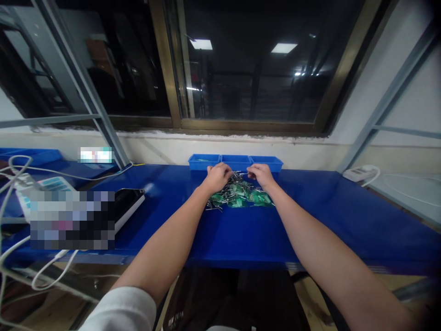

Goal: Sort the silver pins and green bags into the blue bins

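A heap of thin metal rods [223, 197] mixed with small green pieces [237, 195] lies in the middle of the blue table. At the heap's upper left edge is my left hand [218, 177], its fingers curled together; what they hold, if anything, is too small to make out. My right hand [261, 174] is over the upper right side, with thumb and fingers pinched on what looks like a thin metal rod [243, 173] pointing left. Just behind both hands stands a blue three-compartment tray [236, 159]. Something greenish shows in its left compartment.
The blue table [237, 239] runs along a wall below a window. On the left lie a dark-screened device [129, 202], white cables [44, 282] and another blue tray [44, 155]. A white power strip [361, 173] sits at the right, near grey metal uprights [389, 103].
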`<state>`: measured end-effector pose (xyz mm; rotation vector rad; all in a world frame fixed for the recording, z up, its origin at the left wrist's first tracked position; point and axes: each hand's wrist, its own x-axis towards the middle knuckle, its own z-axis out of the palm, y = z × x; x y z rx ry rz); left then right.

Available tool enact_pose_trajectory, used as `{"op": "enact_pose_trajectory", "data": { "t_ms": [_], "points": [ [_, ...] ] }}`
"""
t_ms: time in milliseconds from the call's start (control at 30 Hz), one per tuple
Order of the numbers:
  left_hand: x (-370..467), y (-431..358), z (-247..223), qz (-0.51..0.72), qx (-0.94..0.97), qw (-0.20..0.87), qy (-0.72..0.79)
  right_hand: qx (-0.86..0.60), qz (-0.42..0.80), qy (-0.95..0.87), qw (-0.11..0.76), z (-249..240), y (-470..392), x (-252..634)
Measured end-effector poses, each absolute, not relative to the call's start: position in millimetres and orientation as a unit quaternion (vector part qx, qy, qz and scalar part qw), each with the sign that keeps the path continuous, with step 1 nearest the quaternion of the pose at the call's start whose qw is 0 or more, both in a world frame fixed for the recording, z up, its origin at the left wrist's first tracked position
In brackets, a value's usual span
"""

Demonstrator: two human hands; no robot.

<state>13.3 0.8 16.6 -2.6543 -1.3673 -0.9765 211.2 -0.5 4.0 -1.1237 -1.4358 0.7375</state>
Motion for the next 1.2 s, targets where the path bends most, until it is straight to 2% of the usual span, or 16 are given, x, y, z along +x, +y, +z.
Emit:
{"op": "enact_pose_trajectory", "data": {
  "t_ms": [200,400,467,567,667,933,1067,1200],
  "points": [
    [9,4,14,-0.274,-0.843,-0.002,-0.463,-0.553,0.311,-0.579,0.512,1,9,229],
    [12,2,14,-0.245,-0.862,-0.003,-0.443,-0.519,0.318,-0.512,0.606,-1,17,241],
    [12,3,13,-0.240,-0.866,-0.012,-0.439,-0.501,0.357,-0.506,0.605,-1,15,243],
    [10,4,13,-0.238,-0.874,-0.035,-0.421,-0.526,0.378,-0.513,0.563,-3,13,243],
    [9,3,13,-0.238,-0.885,-0.046,-0.397,-0.560,0.344,-0.549,0.516,-6,14,241],
    [9,0,15,-0.202,-0.888,-0.047,-0.411,-0.594,0.144,-0.710,0.350,-2,5,229],
    [7,3,13,-0.201,-0.882,-0.041,-0.424,-0.571,0.188,-0.753,0.269,4,-4,224],
    [5,6,11,-0.199,-0.882,-0.034,-0.426,-0.556,0.210,-0.769,0.237,3,-4,223]
  ]
}}
